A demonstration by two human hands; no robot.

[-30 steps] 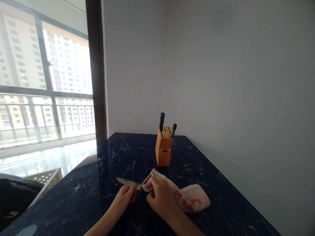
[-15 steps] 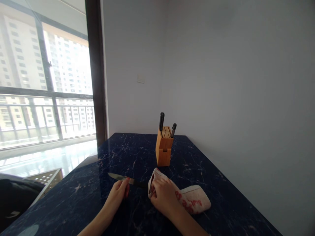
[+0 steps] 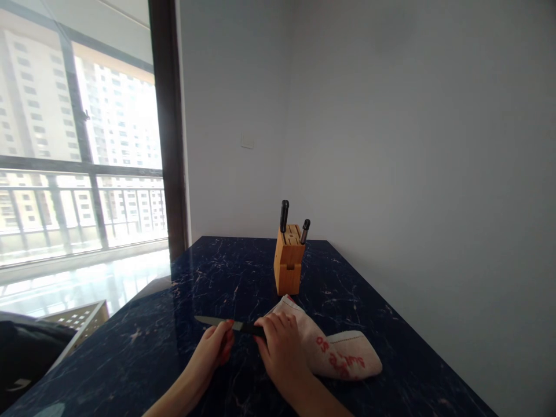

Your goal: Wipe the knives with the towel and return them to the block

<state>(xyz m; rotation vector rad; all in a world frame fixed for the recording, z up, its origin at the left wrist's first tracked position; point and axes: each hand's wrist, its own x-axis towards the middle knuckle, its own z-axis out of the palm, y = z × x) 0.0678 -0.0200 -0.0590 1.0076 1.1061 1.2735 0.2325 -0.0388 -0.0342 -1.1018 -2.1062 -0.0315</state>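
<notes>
Now the person's left hand (image 3: 211,349) is closing around a kitchen knife (image 3: 230,323) at the near edge of a dark marble-patterned countertop (image 3: 208,272), gripping it about where the steel blade meets the black handle, with the tip pointing left. The right hand (image 3: 282,354) is curled at the handle's right end, its fingers (image 3: 264,330) touching the handle, though I can't tell whether they are gripping it. That hand is also pressing against a folded white cloth (image 3: 343,359) with red lettering, which is lying to the right of the knife. Farther away, a wooden knife block (image 3: 287,260) is standing upright, holding two black-handled knives (image 3: 284,216).
</notes>
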